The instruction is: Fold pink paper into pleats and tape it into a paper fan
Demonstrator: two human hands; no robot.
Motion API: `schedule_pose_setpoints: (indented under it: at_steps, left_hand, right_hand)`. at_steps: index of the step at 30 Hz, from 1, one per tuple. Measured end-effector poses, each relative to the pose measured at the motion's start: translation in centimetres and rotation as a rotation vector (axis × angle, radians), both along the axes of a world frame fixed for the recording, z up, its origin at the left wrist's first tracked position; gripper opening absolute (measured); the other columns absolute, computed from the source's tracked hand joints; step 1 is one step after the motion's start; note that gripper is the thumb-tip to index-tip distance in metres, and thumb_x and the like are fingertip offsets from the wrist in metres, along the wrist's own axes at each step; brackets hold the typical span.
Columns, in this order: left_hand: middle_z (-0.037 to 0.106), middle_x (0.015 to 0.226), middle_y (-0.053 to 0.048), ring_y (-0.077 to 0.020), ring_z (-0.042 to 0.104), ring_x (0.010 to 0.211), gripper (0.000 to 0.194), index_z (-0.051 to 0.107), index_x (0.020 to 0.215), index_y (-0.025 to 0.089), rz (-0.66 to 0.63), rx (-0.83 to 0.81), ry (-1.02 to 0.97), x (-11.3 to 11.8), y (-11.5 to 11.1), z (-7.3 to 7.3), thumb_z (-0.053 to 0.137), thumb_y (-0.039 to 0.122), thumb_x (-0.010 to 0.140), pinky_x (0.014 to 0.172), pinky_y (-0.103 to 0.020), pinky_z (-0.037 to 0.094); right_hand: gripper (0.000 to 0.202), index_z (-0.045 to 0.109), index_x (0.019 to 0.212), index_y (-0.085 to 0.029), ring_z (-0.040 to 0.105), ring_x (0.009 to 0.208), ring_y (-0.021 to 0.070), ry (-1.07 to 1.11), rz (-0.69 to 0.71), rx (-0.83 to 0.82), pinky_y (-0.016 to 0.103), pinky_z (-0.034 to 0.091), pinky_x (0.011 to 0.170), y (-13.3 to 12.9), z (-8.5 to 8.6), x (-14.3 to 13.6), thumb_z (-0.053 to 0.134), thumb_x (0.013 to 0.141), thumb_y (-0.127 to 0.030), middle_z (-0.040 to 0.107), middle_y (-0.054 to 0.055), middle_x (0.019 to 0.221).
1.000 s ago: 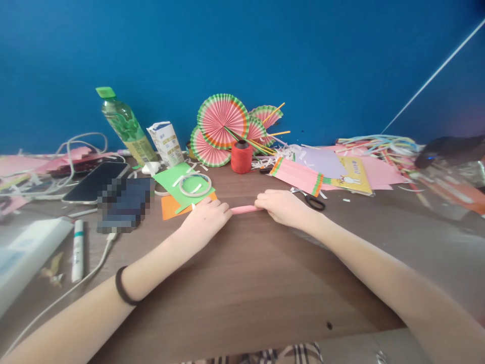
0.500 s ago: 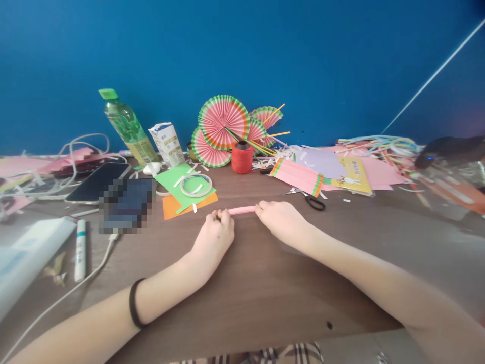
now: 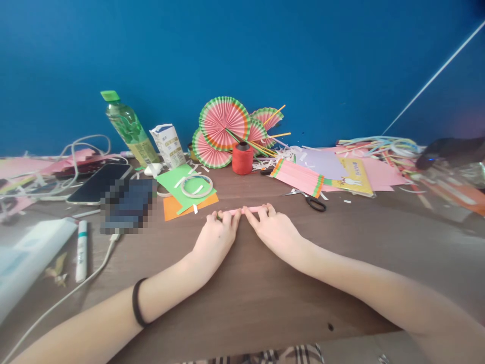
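A narrow folded strip of pink paper (image 3: 255, 209) lies on the brown table. My left hand (image 3: 216, 233) pinches its left end, with a bit of green showing by the fingers. My right hand (image 3: 276, 233) has its fingers on the strip too, the index fingertip close to my left fingertips near the middle. Both hands hide much of the paper. Behind them is a pleated pink paper piece (image 3: 297, 176) with orange and green ends, beside black-handled scissors (image 3: 315, 203).
At the back stand round pleated fans (image 3: 224, 124), a red thread spool (image 3: 242, 159), a carton (image 3: 167, 145) and a leaning bottle (image 3: 131, 129). Green paper (image 3: 172, 178) holds a roll of tape (image 3: 197, 194). Phones, cables and a marker (image 3: 81, 253) lie left.
My right hand has slid left along the pink strip, its index finger now close to my left hand. My left hand stays nearly in place, its fingertips slightly further right.
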State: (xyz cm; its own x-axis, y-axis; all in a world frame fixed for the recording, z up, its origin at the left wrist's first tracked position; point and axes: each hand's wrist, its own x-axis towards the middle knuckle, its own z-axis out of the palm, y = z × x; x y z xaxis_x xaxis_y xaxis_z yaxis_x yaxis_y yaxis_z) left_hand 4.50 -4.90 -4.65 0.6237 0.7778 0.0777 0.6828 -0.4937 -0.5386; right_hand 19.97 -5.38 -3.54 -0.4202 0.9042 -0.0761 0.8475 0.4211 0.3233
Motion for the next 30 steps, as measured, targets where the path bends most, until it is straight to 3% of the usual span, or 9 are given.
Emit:
schedule_pose_setpoints:
  at_steps: [6, 13, 17, 19, 21, 23, 30]
  left_hand:
    - [0.059, 0.089, -0.014, -0.0223, 0.062, 0.079, 0.051, 0.043, 0.130, 0.011, 0.085, -0.092, -0.066, 0.1, 0.2, 0.0, 0.036, -0.002, 0.081, 0.059, -0.030, 0.048]
    - [0.059, 0.090, -0.017, -0.0255, 0.062, 0.082, 0.054, 0.042, 0.131, 0.009, 0.102, -0.128, -0.130, 0.2, 0.1, -0.2, 0.035, -0.005, 0.079, 0.055, -0.029, 0.046]
    - [0.060, 0.083, -0.014, -0.0234, 0.061, 0.074, 0.049, 0.048, 0.124, 0.006, 0.056, -0.126, -0.142, -0.6, 0.8, -0.1, 0.034, -0.004, 0.078, 0.054, -0.030, 0.043]
    - [0.059, 0.076, -0.010, -0.0209, 0.059, 0.066, 0.040, 0.057, 0.110, 0.007, 0.037, -0.120, -0.168, -1.0, 1.5, 0.1, 0.035, -0.002, 0.078, 0.054, -0.030, 0.040]
    - [0.056, 0.070, -0.008, -0.0202, 0.057, 0.064, 0.028, 0.062, 0.086, 0.011, 0.017, -0.077, -0.225, -1.4, 2.2, 0.1, 0.036, 0.003, 0.080, 0.055, -0.031, 0.039]
    - [0.055, 0.069, -0.008, -0.0202, 0.055, 0.066, 0.024, 0.060, 0.076, 0.014, -0.013, -0.028, -0.308, -1.8, 2.9, 0.1, 0.038, 0.010, 0.083, 0.056, -0.030, 0.037]
    - [0.059, 0.075, -0.008, -0.0214, 0.054, 0.075, 0.025, 0.060, 0.078, 0.015, -0.080, 0.043, -0.422, -2.8, 4.7, -0.4, 0.037, 0.019, 0.087, 0.064, -0.032, 0.041]
  right_hand:
    - [0.056, 0.031, 0.139, -0.013, 0.052, 0.113, 0.0337, -0.004, 0.018, -0.023, 0.036, 0.055, 0.067, 0.3, 0.2, 0.4, 0.032, 0.084, -0.001, 0.056, 0.024, 0.118]
    - [0.055, 0.038, 0.131, 0.004, 0.052, 0.114, 0.0320, 0.040, 0.007, -0.058, 0.035, 0.054, 0.073, 0.7, -0.2, 0.8, 0.037, 0.076, 0.006, 0.054, 0.027, 0.120]
    - [0.047, 0.050, 0.121, -0.004, 0.061, 0.094, 0.0271, 0.084, 0.031, -0.051, 0.032, 0.049, 0.063, 1.3, 0.3, 1.3, 0.041, 0.076, 0.003, 0.062, 0.019, 0.105]
    - [0.033, 0.059, 0.106, -0.011, 0.063, 0.080, 0.0229, 0.136, 0.058, -0.029, 0.031, 0.044, 0.061, 2.1, 0.7, 2.0, 0.043, 0.078, -0.001, 0.064, 0.013, 0.094]
    - [0.018, 0.062, 0.089, -0.014, 0.060, 0.080, 0.0214, 0.201, 0.108, 0.014, 0.031, 0.039, 0.066, 3.1, 0.9, 2.8, 0.045, 0.083, -0.010, 0.064, 0.010, 0.085]
    - [0.014, 0.060, 0.084, -0.015, 0.056, 0.083, 0.0207, 0.261, 0.179, 0.037, 0.031, 0.034, 0.069, 4.2, 0.8, 3.7, 0.046, 0.086, -0.018, 0.063, 0.009, 0.085]
    - [0.021, 0.059, 0.086, -0.015, 0.050, 0.080, 0.0179, 0.502, 0.344, 0.073, 0.029, 0.031, 0.071, 6.6, -1.4, 5.3, 0.040, 0.091, -0.021, 0.060, 0.007, 0.087]
